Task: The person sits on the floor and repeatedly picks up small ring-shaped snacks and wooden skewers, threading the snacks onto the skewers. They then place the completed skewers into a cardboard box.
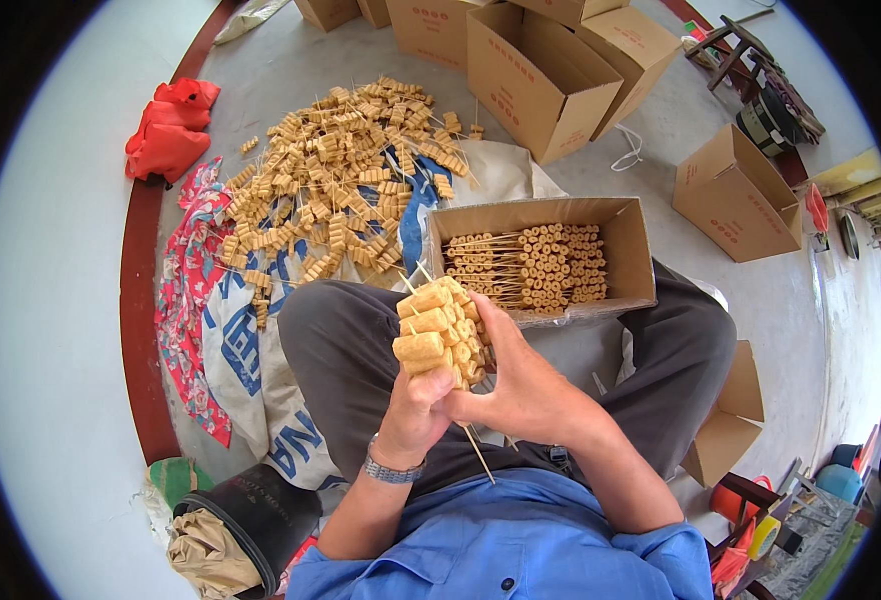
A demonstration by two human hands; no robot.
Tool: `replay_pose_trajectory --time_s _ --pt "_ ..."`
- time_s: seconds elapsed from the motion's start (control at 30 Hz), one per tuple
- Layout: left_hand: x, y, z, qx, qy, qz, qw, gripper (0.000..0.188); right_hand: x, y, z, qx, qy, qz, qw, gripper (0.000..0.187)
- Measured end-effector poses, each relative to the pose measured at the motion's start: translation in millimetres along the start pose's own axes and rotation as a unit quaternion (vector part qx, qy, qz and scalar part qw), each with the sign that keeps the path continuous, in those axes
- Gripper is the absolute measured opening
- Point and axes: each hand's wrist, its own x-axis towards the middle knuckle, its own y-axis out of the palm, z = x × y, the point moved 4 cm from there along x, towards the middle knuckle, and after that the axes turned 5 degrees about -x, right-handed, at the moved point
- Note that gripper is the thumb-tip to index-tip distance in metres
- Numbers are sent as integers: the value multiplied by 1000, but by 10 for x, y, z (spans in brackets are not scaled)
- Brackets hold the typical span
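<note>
A bundle of skewers (439, 325) threaded with golden-brown rolled pieces is between my hands, above my lap. My left hand (413, 408), with a metal watch on its wrist, grips the bundle from below. Around its right side curve the fingers of my right hand (523, 380), thumb toward the left hand. Thin sticks poke out at the bundle's top and bottom. Just beyond my hands, an open cardboard box (633, 250) between my legs holds rows of stacked skewers (556, 265). A big loose heap of skewers (336, 180) lies on sacking at the far left.
White sacks with blue print (236, 345) and a pink floral cloth (189, 310) spread under and beside the heap. A red bag (171, 130) lies farther left. Open cardboard boxes (516, 85) stand at the back, another box (731, 195) at right. A black bucket (286, 510) sits near left.
</note>
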Motion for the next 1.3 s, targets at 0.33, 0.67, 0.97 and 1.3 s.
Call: replay_pose_trajectory --time_s 0.33,0.67,0.97,1.3 --pt "423 128 -26 46 82 68 993 85 295 -392 95 -32 8 -26 999 88" --pt "594 -512 -696 137 190 -15 972 79 1011 -783 -915 -516 -32 35 855 74" --pt "704 -731 -628 171 130 -64 974 91 1416 -77 -1845 -544 0 206 813 71" --pt "720 -688 -649 193 77 -65 976 76 1502 -21 -1870 -450 36 207 868 72"
